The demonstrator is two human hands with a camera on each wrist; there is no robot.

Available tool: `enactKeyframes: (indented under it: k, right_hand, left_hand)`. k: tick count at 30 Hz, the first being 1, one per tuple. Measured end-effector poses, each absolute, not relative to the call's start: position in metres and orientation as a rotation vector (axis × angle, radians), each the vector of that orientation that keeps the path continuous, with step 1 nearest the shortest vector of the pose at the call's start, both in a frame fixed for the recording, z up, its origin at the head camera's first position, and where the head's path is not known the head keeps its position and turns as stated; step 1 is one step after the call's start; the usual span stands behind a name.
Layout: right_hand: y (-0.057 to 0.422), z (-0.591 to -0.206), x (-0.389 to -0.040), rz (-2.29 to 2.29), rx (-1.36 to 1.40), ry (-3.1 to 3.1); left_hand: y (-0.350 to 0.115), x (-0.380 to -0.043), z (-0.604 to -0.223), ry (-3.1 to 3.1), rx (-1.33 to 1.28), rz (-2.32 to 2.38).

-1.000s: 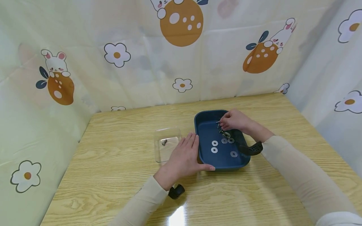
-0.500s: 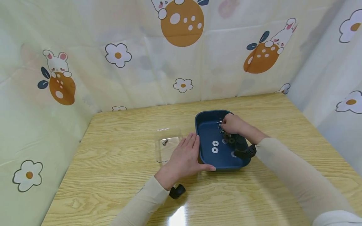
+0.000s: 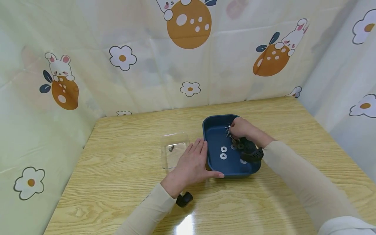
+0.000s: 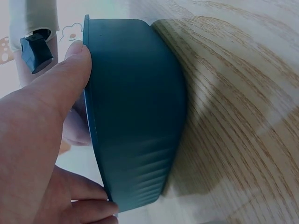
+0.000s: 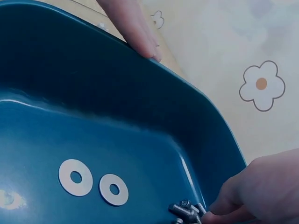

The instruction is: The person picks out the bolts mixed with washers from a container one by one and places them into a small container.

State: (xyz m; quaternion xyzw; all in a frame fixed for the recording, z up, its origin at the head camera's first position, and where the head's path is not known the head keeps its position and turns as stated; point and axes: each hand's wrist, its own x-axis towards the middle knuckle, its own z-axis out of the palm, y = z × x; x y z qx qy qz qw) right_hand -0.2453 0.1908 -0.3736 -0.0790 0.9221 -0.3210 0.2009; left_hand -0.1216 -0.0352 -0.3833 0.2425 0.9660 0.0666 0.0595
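A blue tray (image 3: 215, 166) holds several flat washers (image 3: 223, 156) and a small pile of metal screws (image 5: 184, 212) toward its far end. My left hand (image 3: 191, 163) rests against the tray's left side, fingers straight, with its thumb on the near rim. Inside the tray, my right hand (image 3: 241, 128) reaches down with curled fingers, its fingertips at the screws. Whether a screw is pinched between those fingertips is hidden. In the right wrist view two washers (image 5: 75, 177) lie flat on the tray floor, apart from the pile.
To the left of the tray stands a clear plastic box (image 3: 164, 162) with a screw (image 3: 171, 148) in it, partly behind my left hand. Both sit on a wood-grain table (image 3: 123, 176). A patterned curtain (image 3: 152, 78) hangs behind and at the sides.
My right hand has gone lower into the tray, its wrist shifting left, and its fingertips stay by the screws. My left hand keeps its place on the tray.
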Motion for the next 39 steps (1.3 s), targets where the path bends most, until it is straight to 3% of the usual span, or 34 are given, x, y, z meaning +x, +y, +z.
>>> enactKeyframes:
  k: [39]
  right_hand:
    - [0.149, -0.395, -0.251, -1.446, -0.080, 2.028]
  left_hand:
    - [-0.036, -0.125, -0.385, 2.901, 0.747, 0.162]
